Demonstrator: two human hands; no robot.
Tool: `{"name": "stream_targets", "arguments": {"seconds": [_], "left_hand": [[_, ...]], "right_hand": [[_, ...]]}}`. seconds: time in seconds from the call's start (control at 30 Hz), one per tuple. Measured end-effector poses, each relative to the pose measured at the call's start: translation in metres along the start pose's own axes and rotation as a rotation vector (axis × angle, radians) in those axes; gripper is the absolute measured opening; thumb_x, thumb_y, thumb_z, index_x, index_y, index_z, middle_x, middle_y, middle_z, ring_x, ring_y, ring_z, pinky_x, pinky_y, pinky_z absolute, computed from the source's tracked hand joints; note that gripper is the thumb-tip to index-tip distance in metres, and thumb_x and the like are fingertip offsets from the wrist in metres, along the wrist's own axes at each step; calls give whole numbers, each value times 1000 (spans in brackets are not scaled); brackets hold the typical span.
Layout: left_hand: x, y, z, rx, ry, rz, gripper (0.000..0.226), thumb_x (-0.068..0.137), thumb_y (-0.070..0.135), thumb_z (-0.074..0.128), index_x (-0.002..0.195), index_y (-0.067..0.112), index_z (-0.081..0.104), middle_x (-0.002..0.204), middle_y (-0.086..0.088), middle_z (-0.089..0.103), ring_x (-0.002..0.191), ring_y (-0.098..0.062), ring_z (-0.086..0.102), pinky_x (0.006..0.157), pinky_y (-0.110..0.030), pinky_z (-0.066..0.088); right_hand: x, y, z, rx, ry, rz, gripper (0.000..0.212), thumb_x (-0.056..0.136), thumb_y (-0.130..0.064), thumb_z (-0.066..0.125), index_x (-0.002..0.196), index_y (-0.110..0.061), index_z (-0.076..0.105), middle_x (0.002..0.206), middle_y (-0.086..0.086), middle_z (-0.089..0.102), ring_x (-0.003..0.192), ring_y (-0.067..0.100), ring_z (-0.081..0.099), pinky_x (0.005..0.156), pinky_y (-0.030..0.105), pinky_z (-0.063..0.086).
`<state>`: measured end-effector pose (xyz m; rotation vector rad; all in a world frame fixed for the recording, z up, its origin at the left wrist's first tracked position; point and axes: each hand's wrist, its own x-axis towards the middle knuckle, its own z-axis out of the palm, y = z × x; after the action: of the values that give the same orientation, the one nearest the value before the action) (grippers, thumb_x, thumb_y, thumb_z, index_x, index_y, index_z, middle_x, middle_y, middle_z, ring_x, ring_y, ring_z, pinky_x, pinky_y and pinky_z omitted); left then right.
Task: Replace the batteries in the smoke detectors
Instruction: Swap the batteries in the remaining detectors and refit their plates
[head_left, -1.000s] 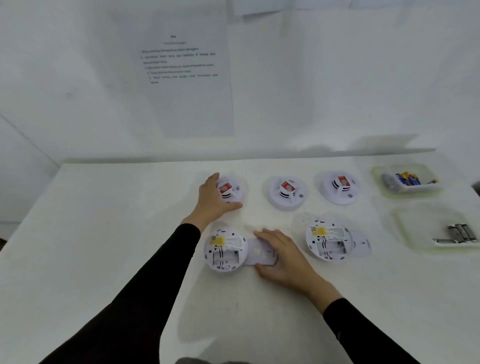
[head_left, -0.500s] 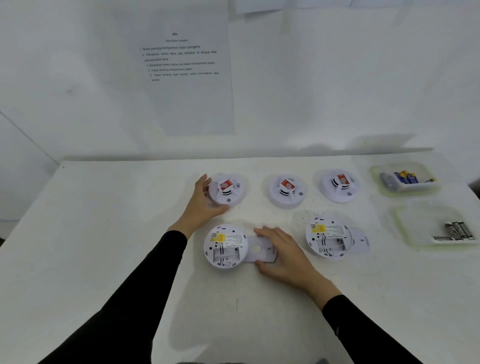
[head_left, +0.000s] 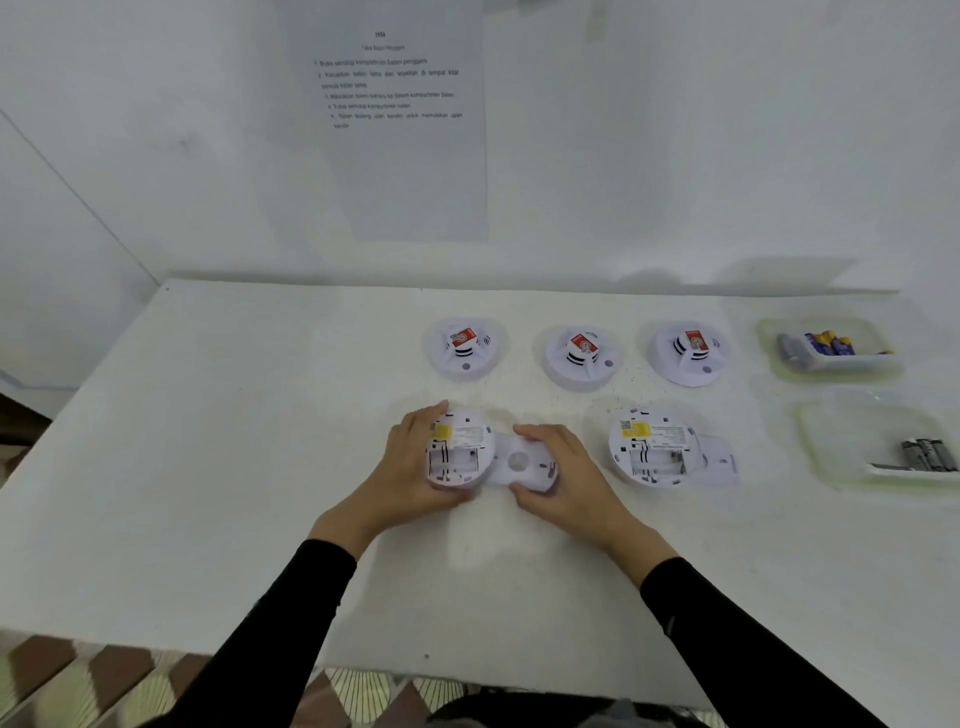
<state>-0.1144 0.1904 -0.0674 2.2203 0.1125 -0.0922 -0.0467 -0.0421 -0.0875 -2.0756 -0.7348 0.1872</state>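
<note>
Here we find the left grip (head_left: 402, 467) curled round the left rim of the detector (head_left: 460, 447) at lower centre of the frame, one finger over its far edge and the thumb at its near edge. The right grip (head_left: 571, 470) pinches the cover (head_left: 522, 462) just right of it, fingers on top, thumb at the near edge. Cover and detector touch, and together their long axis runs left to right across the table (head_left: 260, 415). We judge the battery bay empty, so fresh cells come next. Those batteries (head_left: 828, 344) sit in a tray (head_left: 766, 338) at the upper right, well apart from both grips. The right grip is the nearer, but it would have to let go of the cover first. A second detector (head_left: 649, 447), also lying open, sits between. Some grey batteries (head_left: 927, 454) rest in a lower tray (head_left: 810, 441) at the right edge. We count three more detectors (head_left: 582, 356) in the row above.
</note>
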Motion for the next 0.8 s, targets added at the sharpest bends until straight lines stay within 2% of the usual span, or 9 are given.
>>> {"name": "stream_targets", "arguments": {"seconds": [0.13, 0.3, 0.43, 0.57, 0.67, 0.73, 0.8], "left_hand": [[11, 23, 5, -192, 75, -18, 115, 51, 46, 94, 145, 34, 28, 141, 10, 41, 131, -6, 44, 110, -34, 42], [40, 79, 34, -271, 51, 60, 109, 50, 40, 95, 141, 32, 36, 142, 10, 43, 124, 5, 49, 95, -10, 45], [60, 121, 80, -261, -33, 143, 109, 50, 47, 95, 141, 37, 36, 146, 8, 39, 129, 2, 46, 103, -21, 46], [74, 162, 130, -254, -126, 201, 107, 58, 32, 96, 144, 36, 32, 146, 7, 36, 129, 3, 44, 96, -13, 47], [82, 184, 162, -246, -159, 250, 106, 59, 26, 95, 144, 30, 32, 144, 7, 38, 129, 1, 45, 99, -12, 44], [86, 197, 180, -240, -158, 267, 107, 55, 33, 95, 143, 30, 33, 142, 14, 38, 129, 4, 44, 100, -11, 42], [88, 206, 195, -241, -156, 267, 107, 54, 37, 94, 142, 32, 33, 140, 21, 37, 126, 12, 41, 100, -8, 39]], "right_hand": [[-28, -8, -15, 17, 23, -3, 62, 74, -22, 75, 125, -39, 43, 122, -14, 46, 115, -1, 44, 92, 5, 34], [-79, 1, -55, -18, 29, -22, 54, 71, -22, 75, 120, -25, 53, 119, -11, 51, 115, 0, 46, 96, 10, 36], [-126, 31, -97, -82, 52, 18, 46, 71, -23, 75, 114, -22, 57, 118, -9, 50, 116, 7, 46, 96, 17, 39], [-156, 64, -143, -214, 118, 77, 48, 70, -34, 77, 113, -23, 58, 118, -11, 54, 112, 8, 50, 93, 28, 45], [-164, 88, -174, -290, 122, 138, 52, 67, -35, 75, 115, -25, 57, 119, -12, 57, 111, 13, 54, 90, 39, 47], [-167, 95, -189, -298, 95, 147, 52, 68, -35, 72, 117, -24, 57, 117, -11, 58, 110, 13, 52, 90, 37, 46], [-166, 93, -204, -265, 74, 105, 48, 72, -33, 71, 117, -22, 58, 117, -10, 57, 110, 11, 47, 95, 28, 42]]}}
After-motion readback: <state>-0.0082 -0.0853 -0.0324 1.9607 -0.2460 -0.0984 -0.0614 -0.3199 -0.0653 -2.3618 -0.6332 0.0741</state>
